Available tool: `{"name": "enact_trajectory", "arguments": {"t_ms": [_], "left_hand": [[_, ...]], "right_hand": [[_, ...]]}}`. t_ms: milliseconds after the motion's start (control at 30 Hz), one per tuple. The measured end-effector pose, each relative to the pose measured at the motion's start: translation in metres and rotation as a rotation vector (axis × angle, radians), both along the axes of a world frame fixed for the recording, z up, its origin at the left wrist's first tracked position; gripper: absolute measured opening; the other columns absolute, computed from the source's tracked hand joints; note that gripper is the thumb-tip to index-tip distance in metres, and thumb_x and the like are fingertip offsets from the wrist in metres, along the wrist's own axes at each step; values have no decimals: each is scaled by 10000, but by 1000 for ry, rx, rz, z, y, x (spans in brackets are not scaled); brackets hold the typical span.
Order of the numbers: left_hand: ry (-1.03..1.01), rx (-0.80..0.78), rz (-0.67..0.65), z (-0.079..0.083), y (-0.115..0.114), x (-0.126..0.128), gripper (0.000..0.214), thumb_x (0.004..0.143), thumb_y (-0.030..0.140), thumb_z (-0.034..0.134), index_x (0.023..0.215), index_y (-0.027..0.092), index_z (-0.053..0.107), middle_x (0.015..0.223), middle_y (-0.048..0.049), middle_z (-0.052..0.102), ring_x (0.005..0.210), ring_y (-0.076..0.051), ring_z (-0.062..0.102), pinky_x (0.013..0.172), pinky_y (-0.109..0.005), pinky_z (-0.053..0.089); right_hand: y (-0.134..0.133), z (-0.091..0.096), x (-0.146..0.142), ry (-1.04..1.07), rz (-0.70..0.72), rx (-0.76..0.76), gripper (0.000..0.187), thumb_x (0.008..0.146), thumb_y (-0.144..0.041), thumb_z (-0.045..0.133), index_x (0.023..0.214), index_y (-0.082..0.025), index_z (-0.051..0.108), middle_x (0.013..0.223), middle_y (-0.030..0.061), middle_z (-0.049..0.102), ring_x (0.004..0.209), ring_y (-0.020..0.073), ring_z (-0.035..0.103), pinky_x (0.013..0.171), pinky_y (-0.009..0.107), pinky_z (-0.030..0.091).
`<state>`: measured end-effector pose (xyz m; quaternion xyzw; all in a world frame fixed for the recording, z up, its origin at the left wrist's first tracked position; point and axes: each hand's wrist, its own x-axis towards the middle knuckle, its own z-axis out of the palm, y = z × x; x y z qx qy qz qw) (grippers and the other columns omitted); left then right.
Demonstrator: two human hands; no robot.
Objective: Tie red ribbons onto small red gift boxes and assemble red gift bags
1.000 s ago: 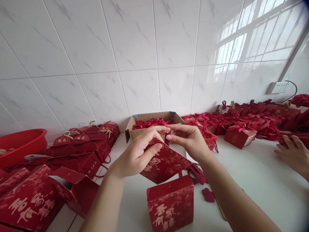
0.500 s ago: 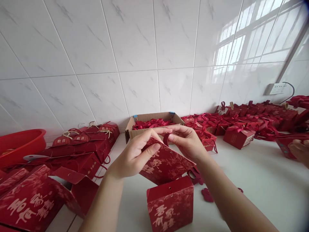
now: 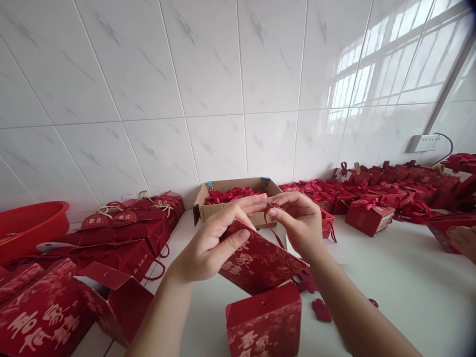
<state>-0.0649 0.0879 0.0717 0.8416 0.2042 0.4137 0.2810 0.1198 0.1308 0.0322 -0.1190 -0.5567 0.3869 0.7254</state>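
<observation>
My left hand (image 3: 213, 245) grips a red gift box (image 3: 264, 267) with pale printed characters, tilted in the air, thumb on its printed face. Beside the box's upper edge, my right hand (image 3: 299, 223) pinches a thin dark red strap (image 3: 274, 234) between thumb and fingers. The strap hangs down behind the box's edge; where its lower end goes is hidden. Just below stands a second red gift box (image 3: 265, 322) with a small hole near its top. Dark red flower-shaped pieces (image 3: 322, 310) lie on the white table by my right forearm.
Behind my hands, a cardboard box (image 3: 203, 213) holds red ribbons. Red gift boxes (image 3: 126, 258) and a red basin (image 3: 35, 218) crowd the left. Rows of ribboned boxes (image 3: 370, 216) line the wall at right. Another person's hand (image 3: 463, 239) touches a red box at the right edge.
My right hand has shifted slightly right, away from the box's edge, and the strap now shows as a longer, thinner strip. My left hand still holds the tilted box. The view has tipped slightly upward.
</observation>
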Motion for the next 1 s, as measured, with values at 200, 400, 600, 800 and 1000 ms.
{"name": "enact_trajectory", "arguments": {"t_ms": [200, 400, 600, 800, 1000], "left_hand": [[-33, -24, -76, 1, 0, 2, 139, 961, 172, 454, 940, 198, 589, 1351, -61, 531, 1339, -228, 436, 1115, -418, 399], [-8, -61, -35, 1, 1, -2, 126, 968, 221, 447, 940, 201, 569, 1339, -62, 529, 1243, -231, 523, 1049, -419, 441], [95, -36, 3, 3, 0, -1, 134, 965, 255, 463, 904, 199, 568, 1408, -53, 493, 1279, -222, 479, 1101, -402, 352], [162, 6, 53, 3, 0, 1, 155, 972, 264, 427, 916, 208, 561, 1312, -60, 519, 1271, -209, 462, 1073, -365, 365], [273, 68, 60, 6, -2, -3, 168, 962, 277, 427, 906, 216, 573, 1185, -78, 528, 1200, -218, 474, 1033, -377, 404]], "right_hand": [[2, 0, 4, 12, -30, 76, 167, 706, -126, 788, 746, -233, 666, 749, -27, 628, 690, 99, 610, 603, 218, 524], [1, 1, 9, -129, -67, 146, 132, 686, -156, 811, 683, -246, 714, 651, -20, 625, 632, 126, 566, 576, 271, 480], [0, 2, 8, -257, -41, 152, 98, 660, -247, 842, 657, -265, 746, 607, -14, 640, 604, 133, 552, 591, 300, 459], [-1, 3, 9, -283, -43, 228, 81, 692, -208, 818, 679, -258, 755, 605, -20, 626, 587, 115, 542, 563, 270, 448], [2, 0, 12, -448, -22, 328, 85, 759, -182, 760, 766, -266, 763, 715, 9, 681, 665, 148, 626, 595, 292, 511]]}}
